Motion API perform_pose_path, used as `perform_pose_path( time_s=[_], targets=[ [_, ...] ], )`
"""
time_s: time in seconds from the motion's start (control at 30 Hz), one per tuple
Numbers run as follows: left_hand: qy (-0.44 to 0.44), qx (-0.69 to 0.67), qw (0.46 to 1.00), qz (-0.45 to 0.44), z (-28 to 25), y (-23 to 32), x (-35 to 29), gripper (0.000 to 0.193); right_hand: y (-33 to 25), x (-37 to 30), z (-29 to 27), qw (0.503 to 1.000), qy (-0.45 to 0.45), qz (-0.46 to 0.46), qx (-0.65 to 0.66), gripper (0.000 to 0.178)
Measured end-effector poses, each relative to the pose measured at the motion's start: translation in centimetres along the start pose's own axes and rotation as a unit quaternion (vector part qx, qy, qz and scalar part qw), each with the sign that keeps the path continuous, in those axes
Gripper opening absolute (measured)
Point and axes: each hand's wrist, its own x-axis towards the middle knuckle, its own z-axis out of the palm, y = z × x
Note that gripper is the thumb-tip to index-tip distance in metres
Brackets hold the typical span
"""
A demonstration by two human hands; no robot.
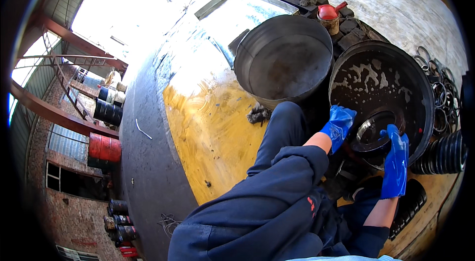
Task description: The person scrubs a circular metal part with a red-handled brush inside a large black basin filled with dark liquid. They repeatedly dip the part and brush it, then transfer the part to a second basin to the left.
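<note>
Both my hands wear blue rubber gloves. My right hand (396,145) grips the near right edge of a dark, wet metal ring (366,131), tilted inside a large black tub (426,98). Whitish foam patches float on the dark liquid in this tub. At the tub's near left rim is my left hand (340,121), its fingers curled toward the inside; whether they hold anything is hidden. Left of the black tub stands a wide grey metal tub (242,65) with cloudy liquid in it.
A red dipper (328,12) rests on a small bucket (330,26) behind the tubs. Metal rings (439,88) are heaped at the right, above a stack of black rings (440,154). A dirty rag (258,113) lies by the grey tub. Drums (105,147) line the left wall.
</note>
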Motion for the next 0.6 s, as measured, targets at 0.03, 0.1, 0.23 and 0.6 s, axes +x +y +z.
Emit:
perform_pose_path(
  time_s=[0.03,0.1,0.23,0.6],
  targets=[
    [0.011,0.001,1.0,-0.002,0.4,-0.3,-0.2,0.024,0.1,-0.1,0.2,1.0,-0.003,0.002,0.0,0.052],
    [0.02,0.003,1.0,-0.008,1.0,-1.0,-0.6,0.024,0.0,-0.6,0.9,1.0,-0.003,0.016,0.002,0.053],
    [0.016,-0.001,1.0,-0.006,1.2,-0.9,-0.3,0.023,-0.3,-0.9,1.1,1.0,0.006,0.021,0.011,0.053],
    [-0.043,0.008,0.999,0.018,-2.0,-0.3,-0.4,0.028,-0.6,-0.7,0.5,1.0,0.009,0.027,0.003,0.054]
  ],
)
